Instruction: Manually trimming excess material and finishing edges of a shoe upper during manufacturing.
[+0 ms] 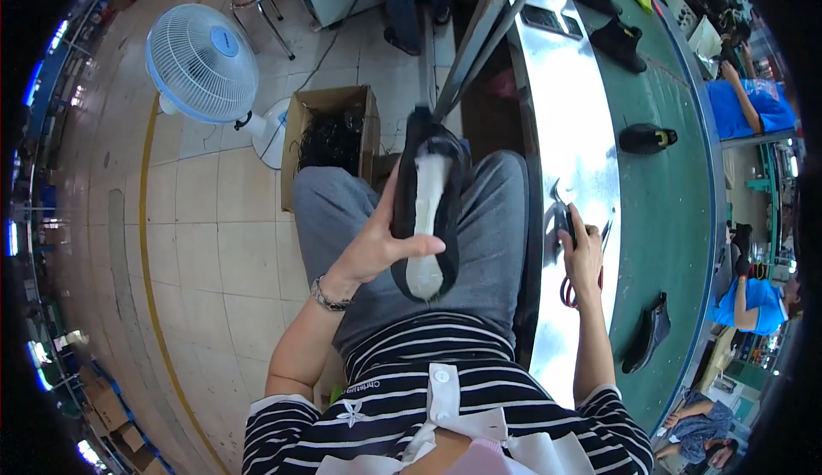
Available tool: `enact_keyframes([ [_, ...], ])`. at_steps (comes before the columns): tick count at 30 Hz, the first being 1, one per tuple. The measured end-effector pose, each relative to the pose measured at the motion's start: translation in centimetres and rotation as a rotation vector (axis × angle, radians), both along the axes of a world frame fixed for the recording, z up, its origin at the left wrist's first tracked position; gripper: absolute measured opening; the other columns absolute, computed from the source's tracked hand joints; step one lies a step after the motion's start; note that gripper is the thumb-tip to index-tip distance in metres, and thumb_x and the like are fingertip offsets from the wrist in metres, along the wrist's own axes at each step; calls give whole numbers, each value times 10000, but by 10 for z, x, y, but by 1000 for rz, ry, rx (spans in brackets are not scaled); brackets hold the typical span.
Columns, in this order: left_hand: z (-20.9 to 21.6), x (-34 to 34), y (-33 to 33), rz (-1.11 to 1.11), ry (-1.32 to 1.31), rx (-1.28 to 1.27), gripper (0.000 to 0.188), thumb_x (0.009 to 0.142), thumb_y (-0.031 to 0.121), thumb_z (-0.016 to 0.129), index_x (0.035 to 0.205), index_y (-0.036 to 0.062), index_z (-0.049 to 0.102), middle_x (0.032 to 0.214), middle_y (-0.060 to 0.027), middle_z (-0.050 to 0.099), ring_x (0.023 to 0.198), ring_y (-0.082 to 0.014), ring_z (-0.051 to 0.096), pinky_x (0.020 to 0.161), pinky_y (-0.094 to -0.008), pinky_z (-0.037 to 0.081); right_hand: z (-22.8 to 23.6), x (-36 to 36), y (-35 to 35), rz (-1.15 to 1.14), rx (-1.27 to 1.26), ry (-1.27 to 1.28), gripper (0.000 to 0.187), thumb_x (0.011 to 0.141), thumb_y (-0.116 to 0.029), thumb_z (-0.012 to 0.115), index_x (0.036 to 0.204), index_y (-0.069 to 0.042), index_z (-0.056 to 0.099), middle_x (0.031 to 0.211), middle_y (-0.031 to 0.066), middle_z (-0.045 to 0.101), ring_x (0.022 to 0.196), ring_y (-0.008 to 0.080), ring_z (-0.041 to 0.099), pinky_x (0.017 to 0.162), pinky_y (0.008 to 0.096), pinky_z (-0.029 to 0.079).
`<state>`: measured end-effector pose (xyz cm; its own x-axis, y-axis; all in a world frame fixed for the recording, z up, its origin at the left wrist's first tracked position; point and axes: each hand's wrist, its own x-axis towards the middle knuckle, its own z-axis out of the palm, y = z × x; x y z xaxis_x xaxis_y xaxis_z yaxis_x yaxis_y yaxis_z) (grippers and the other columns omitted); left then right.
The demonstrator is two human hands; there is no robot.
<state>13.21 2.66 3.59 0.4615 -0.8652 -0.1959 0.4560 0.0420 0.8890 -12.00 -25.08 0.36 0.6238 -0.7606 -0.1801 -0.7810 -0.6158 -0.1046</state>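
A black shoe upper (454, 171) with a white underside (430, 188) is held above my lap, its sole side facing up. My left hand (377, 244) wraps around its left edge, thumb lying across the white part. At the metal bench on the right, my right hand (583, 257) has its thumb and fingers around a slim dark tool (562, 221); its full shape is hidden. A small round pale piece (564, 190) lies just beyond the fingertips. Partly under that hand are red loop handles (567, 292), seemingly of scissors.
A green conveyor belt (659, 244) runs past the metal bench (565, 338), carrying several black shoes (648, 139). Ahead on the floor stand a cardboard box (373, 133) of black scraps and a white fan (203, 62). Co-workers (753, 105) sit across the belt.
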Motion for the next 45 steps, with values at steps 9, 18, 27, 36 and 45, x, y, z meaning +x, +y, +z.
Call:
enact_keyframes([
  [9,-31,-8,5,-8,-386,-208,1346,657,83,871,1528,286,-135,1574,-173,190,1447,-297,242,1156,-486,259,27,58,37,281,171,-380,505,898,-112,648,1375,-208,513,1352,160,470,1245,328,498,1004,428,471],
  [18,-14,-30,-12,-212,243,-85,966,761,48,799,1514,64,193,1442,-95,413,1300,-191,426,1071,-368,381,39,59,104,366,1223,-804,1060,716,-84,820,1532,-25,146,1558,149,268,1432,237,267,1158,347,221],
  [27,15,-30,-87,-405,-87,-229,1091,876,276,722,1534,165,-141,1519,-274,256,1365,-391,377,1096,-451,322,58,-31,53,-503,547,-1239,652,803,-47,715,1408,-35,472,1397,122,500,1281,189,455,1076,348,358],
  [36,-11,-19,-71,-387,81,-21,904,930,186,655,1557,182,5,1474,-246,349,1256,-332,517,999,-372,452,39,-107,-80,-617,-493,-654,562,925,-300,633,1408,-65,469,1351,194,534,1185,286,545,1009,355,402],
  [45,3,-24,-65,-385,34,41,757,948,209,626,1543,107,169,1432,-165,449,1210,-259,557,1021,-355,420,26,32,-247,-439,-181,-530,576,858,-428,647,1334,-117,551,963,114,719,937,302,680,846,409,505],
])
